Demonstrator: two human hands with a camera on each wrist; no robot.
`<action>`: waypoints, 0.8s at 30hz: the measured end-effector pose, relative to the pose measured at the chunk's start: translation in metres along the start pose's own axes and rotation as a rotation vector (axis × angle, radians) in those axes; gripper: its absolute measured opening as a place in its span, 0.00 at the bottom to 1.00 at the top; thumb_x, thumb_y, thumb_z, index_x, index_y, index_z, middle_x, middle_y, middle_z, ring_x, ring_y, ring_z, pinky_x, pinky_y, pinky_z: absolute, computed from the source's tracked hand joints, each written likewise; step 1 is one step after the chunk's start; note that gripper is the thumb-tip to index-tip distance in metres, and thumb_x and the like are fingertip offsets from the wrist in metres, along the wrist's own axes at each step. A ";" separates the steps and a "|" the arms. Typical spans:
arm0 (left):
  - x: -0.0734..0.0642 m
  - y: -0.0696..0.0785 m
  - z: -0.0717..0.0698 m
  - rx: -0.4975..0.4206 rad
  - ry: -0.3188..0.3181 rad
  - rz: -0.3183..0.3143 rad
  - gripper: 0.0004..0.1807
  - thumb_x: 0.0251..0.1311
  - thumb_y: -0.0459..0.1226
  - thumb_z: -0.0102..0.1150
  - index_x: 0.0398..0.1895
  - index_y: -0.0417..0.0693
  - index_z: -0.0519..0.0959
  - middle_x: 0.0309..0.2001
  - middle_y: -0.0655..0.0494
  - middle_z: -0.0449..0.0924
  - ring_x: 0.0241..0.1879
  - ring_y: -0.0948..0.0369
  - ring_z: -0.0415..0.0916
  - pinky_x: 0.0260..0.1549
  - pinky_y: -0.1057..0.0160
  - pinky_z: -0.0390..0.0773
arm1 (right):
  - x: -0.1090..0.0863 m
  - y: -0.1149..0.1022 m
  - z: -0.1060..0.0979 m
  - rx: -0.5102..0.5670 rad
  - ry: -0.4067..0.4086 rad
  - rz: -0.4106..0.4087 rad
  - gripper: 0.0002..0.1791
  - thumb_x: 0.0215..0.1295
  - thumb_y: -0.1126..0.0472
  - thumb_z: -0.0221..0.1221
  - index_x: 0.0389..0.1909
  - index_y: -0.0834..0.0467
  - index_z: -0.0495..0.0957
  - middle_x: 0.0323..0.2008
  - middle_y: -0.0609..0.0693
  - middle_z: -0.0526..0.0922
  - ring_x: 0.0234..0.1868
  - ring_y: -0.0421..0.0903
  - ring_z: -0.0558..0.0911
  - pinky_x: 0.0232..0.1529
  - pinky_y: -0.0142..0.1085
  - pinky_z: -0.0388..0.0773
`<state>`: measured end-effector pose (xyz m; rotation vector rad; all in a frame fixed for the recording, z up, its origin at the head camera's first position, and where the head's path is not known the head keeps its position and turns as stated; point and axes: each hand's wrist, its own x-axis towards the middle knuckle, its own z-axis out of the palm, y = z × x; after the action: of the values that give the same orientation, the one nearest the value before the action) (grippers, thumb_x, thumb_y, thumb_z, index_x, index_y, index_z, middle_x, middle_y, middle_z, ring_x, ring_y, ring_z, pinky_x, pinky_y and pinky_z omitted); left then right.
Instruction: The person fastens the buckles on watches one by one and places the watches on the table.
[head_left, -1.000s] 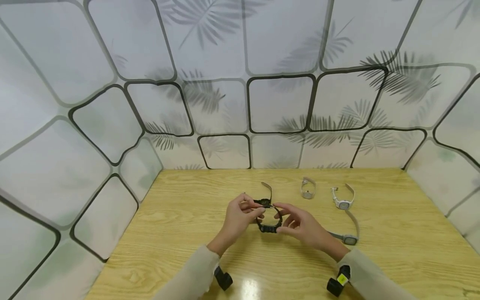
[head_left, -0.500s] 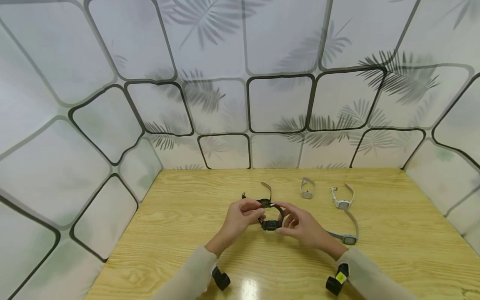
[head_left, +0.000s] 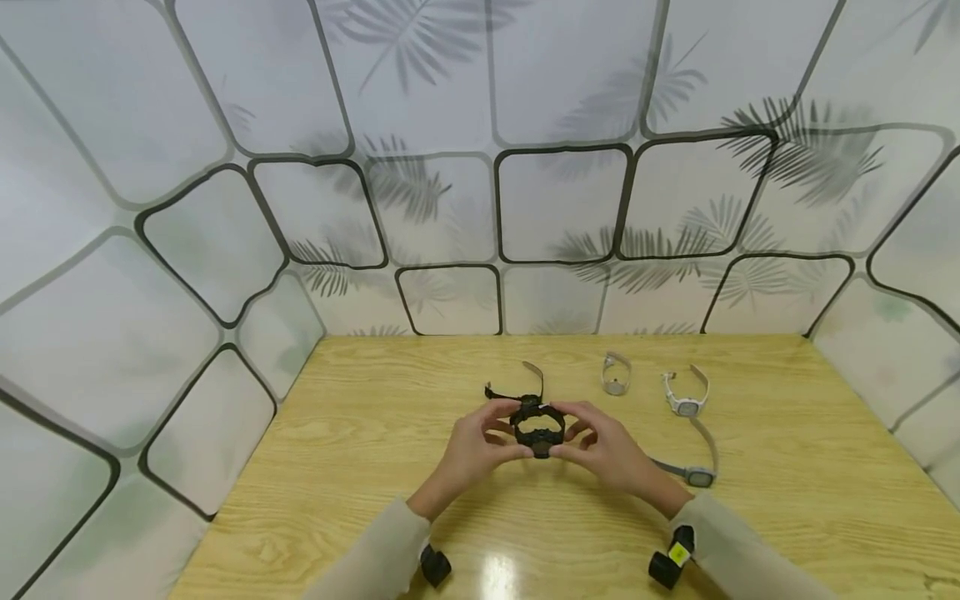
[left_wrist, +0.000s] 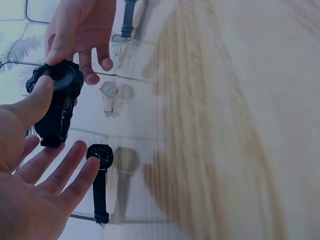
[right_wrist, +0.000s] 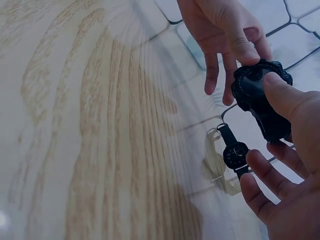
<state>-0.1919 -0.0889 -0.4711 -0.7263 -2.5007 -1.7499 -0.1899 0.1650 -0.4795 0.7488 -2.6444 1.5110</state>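
A chunky black wristwatch (head_left: 542,450) is held up over the table between both hands, its strap bent into a loop and its dial side toward me. My left hand (head_left: 474,443) grips its left side, with the thumb on the watch face (left_wrist: 59,77) in the left wrist view. My right hand (head_left: 606,446) holds the other side, its thumb also on the case (right_wrist: 252,87) in the right wrist view. Just beyond the hands lies a second black watch (left_wrist: 100,156) with a slim strap, partly hidden in the head view.
On the wooden table (head_left: 360,417), a small pale watch (head_left: 615,387) and a white watch (head_left: 687,407) lie at the back right. A grey watch (head_left: 700,477) lies close to the right forearm. A patterned backdrop (head_left: 450,217) rises behind the table.
My left thumb has moved from the upper strap down to the watch case. The held watch has tilted, bringing its face more into view. The watches on the table have not moved.
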 end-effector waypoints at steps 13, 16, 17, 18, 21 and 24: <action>-0.002 -0.003 -0.010 0.188 -0.015 0.047 0.31 0.54 0.42 0.79 0.62 0.48 0.81 0.57 0.53 0.84 0.43 0.53 0.84 0.39 0.58 0.85 | 0.005 -0.007 0.004 -0.062 -0.033 0.042 0.37 0.62 0.45 0.71 0.70 0.54 0.75 0.62 0.53 0.80 0.40 0.41 0.83 0.32 0.35 0.81; -0.002 -0.004 -0.011 0.208 -0.042 0.008 0.30 0.55 0.43 0.79 0.60 0.47 0.82 0.56 0.52 0.85 0.42 0.53 0.83 0.41 0.59 0.84 | 0.008 -0.007 0.005 -0.084 -0.063 0.057 0.36 0.62 0.46 0.72 0.69 0.53 0.76 0.58 0.51 0.82 0.39 0.40 0.82 0.29 0.34 0.79; -0.002 -0.004 -0.012 0.218 -0.052 -0.007 0.29 0.55 0.43 0.79 0.60 0.46 0.82 0.56 0.52 0.85 0.42 0.53 0.83 0.40 0.60 0.83 | 0.009 -0.007 0.005 -0.094 -0.074 0.054 0.36 0.62 0.46 0.72 0.69 0.54 0.76 0.58 0.52 0.83 0.38 0.40 0.82 0.28 0.34 0.79; -0.001 -0.004 -0.012 0.229 -0.064 -0.021 0.29 0.55 0.43 0.78 0.59 0.46 0.82 0.55 0.52 0.85 0.42 0.53 0.83 0.40 0.61 0.83 | 0.009 -0.006 0.006 -0.099 -0.082 0.057 0.36 0.62 0.46 0.72 0.69 0.55 0.76 0.56 0.52 0.83 0.37 0.40 0.81 0.28 0.34 0.78; 0.000 -0.005 -0.014 0.256 -0.098 -0.056 0.28 0.55 0.43 0.78 0.58 0.45 0.81 0.54 0.52 0.85 0.40 0.55 0.81 0.38 0.65 0.80 | 0.012 -0.005 0.008 -0.103 -0.108 0.069 0.35 0.63 0.48 0.72 0.68 0.57 0.76 0.52 0.52 0.84 0.34 0.40 0.80 0.27 0.34 0.78; 0.000 -0.005 -0.016 0.271 -0.119 -0.084 0.28 0.55 0.43 0.78 0.58 0.45 0.81 0.53 0.53 0.85 0.39 0.57 0.80 0.37 0.66 0.78 | 0.013 -0.003 0.012 -0.117 -0.121 0.084 0.35 0.63 0.48 0.72 0.67 0.58 0.77 0.45 0.49 0.85 0.31 0.40 0.79 0.27 0.34 0.77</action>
<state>-0.1984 -0.1047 -0.4697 -0.7339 -2.8094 -1.3831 -0.1979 0.1488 -0.4803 0.7524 -2.8578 1.3547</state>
